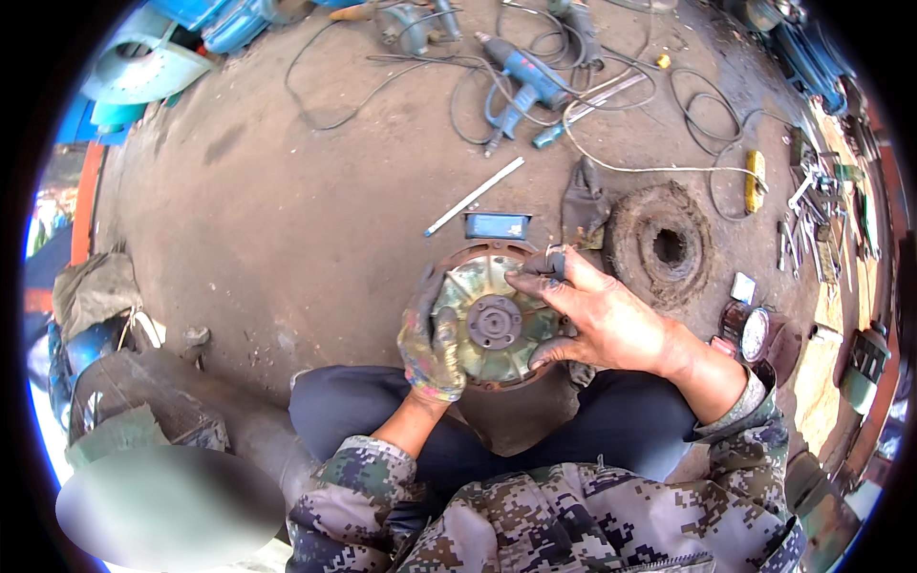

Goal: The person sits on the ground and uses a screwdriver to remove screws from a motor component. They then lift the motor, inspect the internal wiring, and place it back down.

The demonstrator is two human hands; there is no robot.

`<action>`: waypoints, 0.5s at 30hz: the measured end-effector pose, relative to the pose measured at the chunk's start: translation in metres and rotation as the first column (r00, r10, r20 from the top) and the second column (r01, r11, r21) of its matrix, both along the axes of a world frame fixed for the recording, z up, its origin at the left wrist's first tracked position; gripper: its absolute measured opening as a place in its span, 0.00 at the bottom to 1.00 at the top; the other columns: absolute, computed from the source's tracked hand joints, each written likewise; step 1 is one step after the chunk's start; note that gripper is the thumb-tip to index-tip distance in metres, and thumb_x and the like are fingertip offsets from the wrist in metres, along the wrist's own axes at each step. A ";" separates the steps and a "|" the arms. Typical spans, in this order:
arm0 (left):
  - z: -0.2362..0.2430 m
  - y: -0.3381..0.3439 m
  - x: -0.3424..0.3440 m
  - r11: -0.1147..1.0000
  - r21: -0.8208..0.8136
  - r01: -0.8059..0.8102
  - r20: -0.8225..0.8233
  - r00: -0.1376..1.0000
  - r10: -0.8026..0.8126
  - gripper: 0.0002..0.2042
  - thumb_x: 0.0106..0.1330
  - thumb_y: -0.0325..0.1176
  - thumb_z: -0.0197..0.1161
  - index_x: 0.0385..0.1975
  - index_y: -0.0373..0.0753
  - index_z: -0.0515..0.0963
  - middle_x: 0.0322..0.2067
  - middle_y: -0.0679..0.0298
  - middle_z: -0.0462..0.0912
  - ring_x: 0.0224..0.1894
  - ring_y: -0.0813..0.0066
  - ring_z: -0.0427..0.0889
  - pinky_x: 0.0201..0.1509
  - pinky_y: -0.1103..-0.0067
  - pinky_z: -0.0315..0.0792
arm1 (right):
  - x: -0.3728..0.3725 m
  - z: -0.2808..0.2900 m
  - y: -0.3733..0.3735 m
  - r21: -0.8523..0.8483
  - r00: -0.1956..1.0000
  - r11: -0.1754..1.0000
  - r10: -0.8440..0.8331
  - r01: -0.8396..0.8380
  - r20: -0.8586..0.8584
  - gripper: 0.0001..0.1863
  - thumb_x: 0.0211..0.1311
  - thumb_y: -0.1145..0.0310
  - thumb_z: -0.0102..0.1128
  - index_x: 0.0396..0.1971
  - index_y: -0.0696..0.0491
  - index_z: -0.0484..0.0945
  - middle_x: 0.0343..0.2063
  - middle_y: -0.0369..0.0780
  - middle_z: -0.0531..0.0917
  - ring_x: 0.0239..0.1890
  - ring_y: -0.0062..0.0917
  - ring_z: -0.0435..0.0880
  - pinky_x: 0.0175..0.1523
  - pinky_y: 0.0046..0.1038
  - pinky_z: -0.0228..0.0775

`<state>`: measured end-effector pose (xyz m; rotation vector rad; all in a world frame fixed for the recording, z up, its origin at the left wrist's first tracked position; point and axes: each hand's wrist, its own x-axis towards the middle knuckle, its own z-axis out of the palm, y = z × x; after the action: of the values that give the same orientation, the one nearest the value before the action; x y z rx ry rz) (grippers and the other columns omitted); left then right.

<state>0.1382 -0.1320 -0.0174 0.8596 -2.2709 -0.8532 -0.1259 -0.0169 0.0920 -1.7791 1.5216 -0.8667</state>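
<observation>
A round metal part (482, 357) with radiating ribs, a bolted hub and a rusty outer rim rests between my bent legs. My left hand (430, 339), in a dirty patterned glove, is closed around its left rim. Over the right side of the part is my bare right hand (602, 315), thumb and fingers apart and fingertips blackened. Whether those fingertips touch the part I cannot tell. Just beyond its far edge lies a small blue box (498, 226). A dark glove (585, 205) is on the ground to the right, beside a thick dirt-caked ring (626, 234).
A pale rod (475, 197) lies ahead. Farther off are a blue power drill (527, 86) and tangled cables (707, 100). Spanners (807, 215) and a yellow tool (755, 181) lie at right, near an open tin (755, 334). Blue machine housings (143, 67) stand far left.
</observation>
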 end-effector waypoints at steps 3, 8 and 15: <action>-0.018 0.004 0.012 0.948 0.318 -0.018 -0.165 0.984 0.073 0.25 0.81 0.43 0.56 0.66 0.28 0.74 0.62 0.43 0.80 0.63 0.44 0.81 0.67 0.59 0.75 | -0.054 -0.016 0.064 -0.028 0.900 0.903 -0.429 0.428 -0.077 0.24 0.59 0.67 0.80 0.56 0.53 0.85 0.48 0.45 0.83 0.50 0.40 0.84 0.57 0.38 0.78; -0.035 -0.004 0.050 0.957 -0.265 0.120 0.008 0.992 -0.122 0.36 0.76 0.46 0.68 0.76 0.31 0.64 0.67 0.42 0.75 0.62 0.42 0.81 0.67 0.56 0.76 | -0.062 -0.111 0.202 0.234 0.302 0.244 -0.918 0.941 -0.258 0.10 0.68 0.72 0.72 0.47 0.56 0.87 0.39 0.48 0.88 0.40 0.37 0.89 0.50 0.35 0.80; -0.023 -0.009 0.042 0.922 -0.350 0.166 0.053 0.986 -0.157 0.36 0.78 0.48 0.66 0.77 0.34 0.64 0.69 0.41 0.73 0.64 0.42 0.80 0.68 0.55 0.75 | -0.009 -0.217 0.287 0.247 0.261 0.141 -0.781 0.959 -0.568 0.17 0.58 0.72 0.77 0.46 0.59 0.84 0.42 0.54 0.88 0.45 0.50 0.89 0.52 0.44 0.81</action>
<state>0.1803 -0.1411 -0.0407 0.5261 -2.4395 -0.4762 -0.1350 0.2706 -0.1246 -0.3419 2.7882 -0.4567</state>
